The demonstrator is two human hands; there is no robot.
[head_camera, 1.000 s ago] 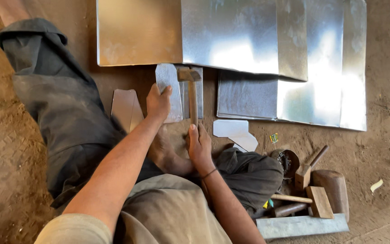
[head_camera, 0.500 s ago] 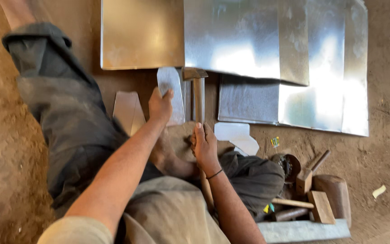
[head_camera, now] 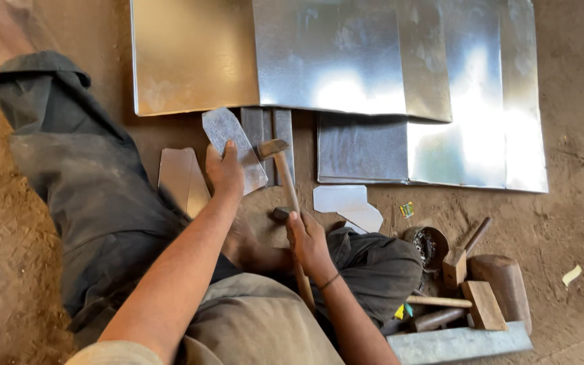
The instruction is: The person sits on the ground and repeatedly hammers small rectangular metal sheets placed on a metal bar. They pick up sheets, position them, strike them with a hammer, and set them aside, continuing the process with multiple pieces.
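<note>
Hammering step: the left hand [head_camera: 224, 172] pins a metal piece [head_camera: 232, 147]; the right hand's [head_camera: 307, 238] grip holds a hammer [head_camera: 284, 174], needing a square blow.

Big galvanized steel sheets [head_camera: 373, 61] at the far side look shiny and smooth. The small grey cut metal piece [head_camera: 232, 145] is duller, kinda scuffed. Wooden-handled hammer [head_camera: 285, 182] looks worn and matt. The brown dirt floor [head_camera: 576, 223] is rough and dusty.

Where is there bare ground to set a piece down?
Bare dirt lies right of the metal sheets and left of the outstretched leg. It is crowded around the wooden tools and between the left hand and right hand.
</note>
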